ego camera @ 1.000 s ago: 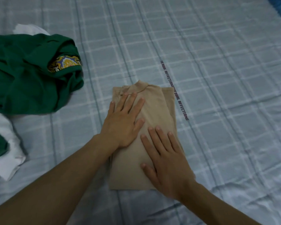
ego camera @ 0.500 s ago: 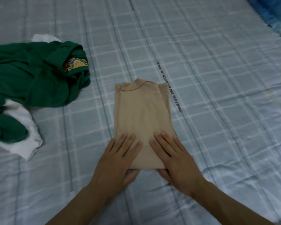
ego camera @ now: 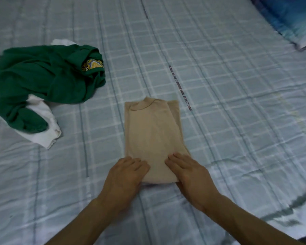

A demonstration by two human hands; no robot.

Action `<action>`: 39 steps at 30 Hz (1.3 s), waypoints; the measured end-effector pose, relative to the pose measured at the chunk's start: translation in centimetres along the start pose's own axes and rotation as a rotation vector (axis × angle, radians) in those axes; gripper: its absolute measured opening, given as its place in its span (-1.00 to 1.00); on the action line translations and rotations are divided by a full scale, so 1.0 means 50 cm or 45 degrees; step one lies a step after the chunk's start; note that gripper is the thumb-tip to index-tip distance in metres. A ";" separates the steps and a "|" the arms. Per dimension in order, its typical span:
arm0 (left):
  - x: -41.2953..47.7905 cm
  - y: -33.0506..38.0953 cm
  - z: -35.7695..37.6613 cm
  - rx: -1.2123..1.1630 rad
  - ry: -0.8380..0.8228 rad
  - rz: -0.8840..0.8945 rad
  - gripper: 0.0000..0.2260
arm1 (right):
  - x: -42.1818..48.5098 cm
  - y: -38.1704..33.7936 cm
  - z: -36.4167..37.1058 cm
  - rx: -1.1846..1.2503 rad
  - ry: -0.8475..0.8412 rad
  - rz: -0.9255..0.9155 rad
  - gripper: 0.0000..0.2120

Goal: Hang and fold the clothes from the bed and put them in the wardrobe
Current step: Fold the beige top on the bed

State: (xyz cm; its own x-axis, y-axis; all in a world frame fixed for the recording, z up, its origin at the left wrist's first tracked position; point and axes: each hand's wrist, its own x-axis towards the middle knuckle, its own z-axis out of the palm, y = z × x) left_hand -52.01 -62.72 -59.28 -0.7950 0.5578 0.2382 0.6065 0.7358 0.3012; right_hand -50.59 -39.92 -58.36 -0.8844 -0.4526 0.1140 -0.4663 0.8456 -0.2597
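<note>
1. Task item: the beige top (ego camera: 151,133) lies at the centre of the frame on the bed sheet (ego camera: 237,121). It is folded into a narrow upright rectangle. The collar points toward the top of the frame and the hem toward the bottom. One folded layer shows along its right edge.

2. Left hand: my left hand (ego camera: 128,174) sits on the lower left corner of the beige top. The fingers are bent and lie over the fabric. The thumb is out of sight under the hem. The grip is closed on that corner.

3. Right hand: my right hand (ego camera: 188,172) sits on the lower right corner in the same way. The fingers are curled on top and the thumb is hidden below. The grip is closed on that corner.

4. Hem condition: a thin shadow runs under the lower edge between the two hands.

5. Other items: a crumpled green garment (ego camera: 42,76) lies in the upper left of the frame, well apart from the beige top. A white garment (ego camera: 48,133) lies partly under it and sticks out at its lower right. A line of printed lettering (ego camera: 180,87) runs across the sheet just above and right of the collar. A blue fabric (ego camera: 290,18) occupies the upper right corner.
</note>
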 end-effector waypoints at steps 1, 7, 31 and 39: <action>-0.017 0.011 -0.001 0.013 -0.016 -0.002 -0.65 | -0.016 -0.007 -0.007 0.014 -0.055 0.002 -0.35; -0.005 0.014 -0.044 0.062 0.149 -0.093 -0.85 | 0.005 -0.010 -0.072 0.043 -0.098 0.048 -0.48; 0.246 -0.162 0.058 0.051 -0.160 -0.318 -0.52 | 0.308 0.104 0.054 -0.048 -0.086 0.218 -0.45; 0.257 -0.231 0.121 -0.078 -0.337 -0.387 -0.39 | 0.327 0.157 0.115 0.015 -0.088 0.213 -0.36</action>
State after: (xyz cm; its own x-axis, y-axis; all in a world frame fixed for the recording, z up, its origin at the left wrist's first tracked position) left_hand -69.27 -61.71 -65.27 -0.9076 0.4042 -0.1138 0.3369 0.8627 0.3772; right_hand -68.61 -42.29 -64.04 -0.9459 -0.3244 0.0019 -0.3119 0.9076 -0.2810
